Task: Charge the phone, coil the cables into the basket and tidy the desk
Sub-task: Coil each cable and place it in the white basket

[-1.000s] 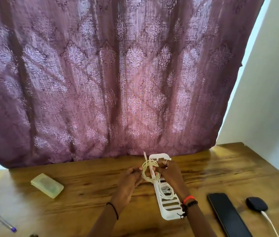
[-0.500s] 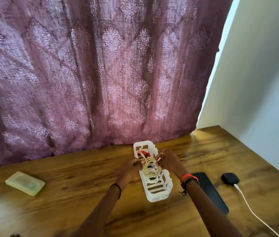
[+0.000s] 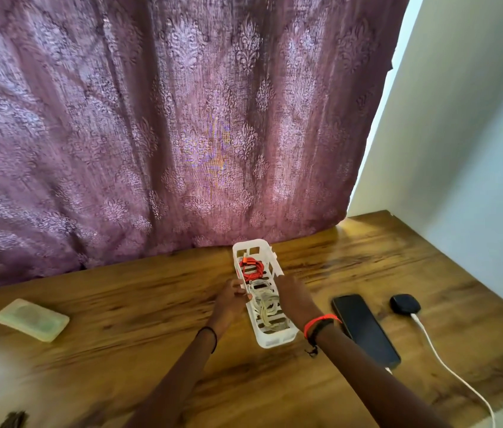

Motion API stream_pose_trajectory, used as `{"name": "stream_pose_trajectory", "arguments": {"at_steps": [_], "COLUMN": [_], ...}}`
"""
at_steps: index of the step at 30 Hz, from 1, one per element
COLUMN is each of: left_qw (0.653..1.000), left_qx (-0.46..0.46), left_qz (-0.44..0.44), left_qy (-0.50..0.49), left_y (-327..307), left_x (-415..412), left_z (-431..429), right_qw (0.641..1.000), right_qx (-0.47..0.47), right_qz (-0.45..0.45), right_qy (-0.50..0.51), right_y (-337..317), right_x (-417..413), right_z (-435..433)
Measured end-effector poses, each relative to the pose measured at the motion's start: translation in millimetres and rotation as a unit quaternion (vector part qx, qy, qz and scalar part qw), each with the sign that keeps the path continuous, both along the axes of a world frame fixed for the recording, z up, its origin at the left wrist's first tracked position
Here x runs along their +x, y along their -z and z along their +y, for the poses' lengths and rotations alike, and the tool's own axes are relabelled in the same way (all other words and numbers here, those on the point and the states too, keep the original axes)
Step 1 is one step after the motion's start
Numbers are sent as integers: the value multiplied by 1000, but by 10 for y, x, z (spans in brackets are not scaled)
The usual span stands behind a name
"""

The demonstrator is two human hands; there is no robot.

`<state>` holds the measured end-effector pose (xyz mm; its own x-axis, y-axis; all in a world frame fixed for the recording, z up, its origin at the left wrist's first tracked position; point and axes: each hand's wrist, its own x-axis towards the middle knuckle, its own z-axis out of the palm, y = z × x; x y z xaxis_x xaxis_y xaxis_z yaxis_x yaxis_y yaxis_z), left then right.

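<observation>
A long white slotted basket [image 3: 276, 340] stands on the wooden desk [image 3: 151, 304]. A coiled red cable [image 3: 251, 269] lies in its far end, and a coiled white cable [image 3: 264, 299] lies in its middle. My left hand [image 3: 228, 301] touches the basket's left rim with fingertips on the white coil. On the right rim rests my right hand [image 3: 293, 296], its fingers curled over the edge. A black phone [image 3: 364, 329] lies right of the basket, with a white charging cable [image 3: 447, 366] running beside it.
A black charger puck [image 3: 405, 304] sits at the head of the white cable on the right. A pale green case [image 3: 32, 319] lies at the left. A purple curtain [image 3: 182, 134] hangs behind the desk, and a white wall [image 3: 475, 149] bounds the right side.
The white coil, held above the basket by both hands a second ago, now lies down inside it. Both hands have dropped to the basket's rims. The camera has swung left.
</observation>
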<state>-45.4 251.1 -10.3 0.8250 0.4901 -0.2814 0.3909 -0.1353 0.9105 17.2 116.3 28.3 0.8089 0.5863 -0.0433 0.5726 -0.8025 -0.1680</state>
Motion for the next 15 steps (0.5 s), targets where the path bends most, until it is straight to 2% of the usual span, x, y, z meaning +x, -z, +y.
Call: {"name": "stream_pose_trajectory", "arguments": {"at_steps": [8,15], "left_qw": [1000,1000], "left_qx": [-6,-11], "left_qz": [0,0], "left_qy": [8,8], "left_y": [20,15], "left_x": [-9,-18], "left_z": [24,25], "right_qw": [995,995], "right_qx": [-94,-83], "right_qz": [-13,-3], "right_qy": [-37,-63], "right_y": [125,95], "right_x": [-77,-44], "right_z": [38,35]}}
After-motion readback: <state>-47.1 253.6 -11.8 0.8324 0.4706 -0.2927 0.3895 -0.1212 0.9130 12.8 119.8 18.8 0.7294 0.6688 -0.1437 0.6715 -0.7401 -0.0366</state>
